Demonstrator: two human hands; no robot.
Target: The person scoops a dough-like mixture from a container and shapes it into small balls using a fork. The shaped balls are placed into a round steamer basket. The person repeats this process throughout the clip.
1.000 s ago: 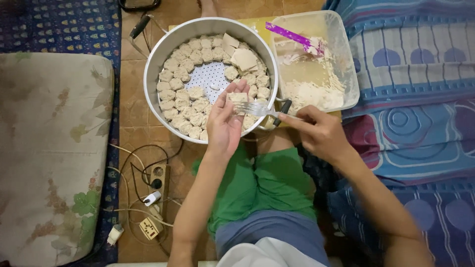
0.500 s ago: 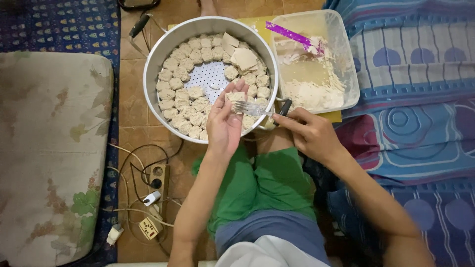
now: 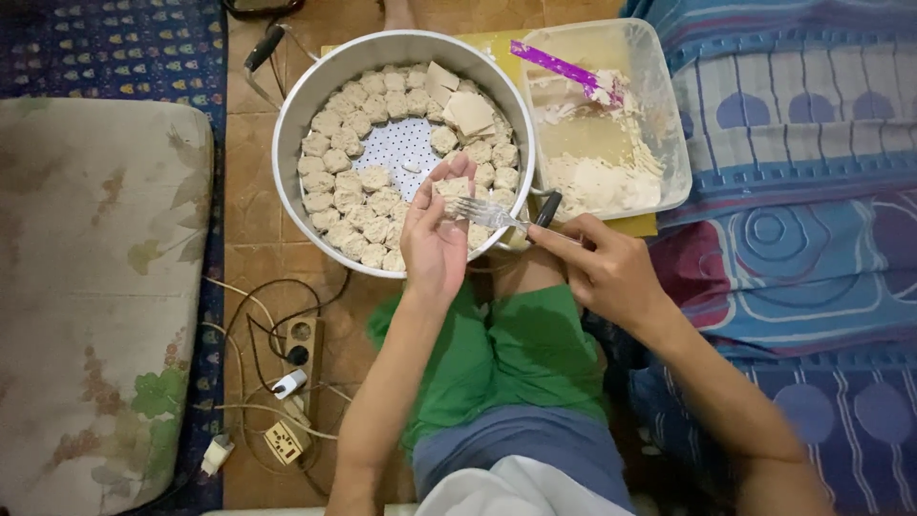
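Observation:
My left hand is cupped over the near rim of a round metal steamer pan and holds a small pale dumpling in its fingers. My right hand grips a metal fork, whose tines touch the dumpling. Several similar dumplings lie in rings on the pan's perforated tray. Two flat square wrappers rest on the dumplings at the far side.
A clear plastic tub with pale filling and a purple spatula stands right of the pan on a yellow board. Cables, a power strip and plugs lie on the brown tiles at left, next to a floral cushion. Patterned blue bedding lies to the right.
My left hand has edged slightly forward with the dumpling, and the fork stays against it. Nothing else has moved.

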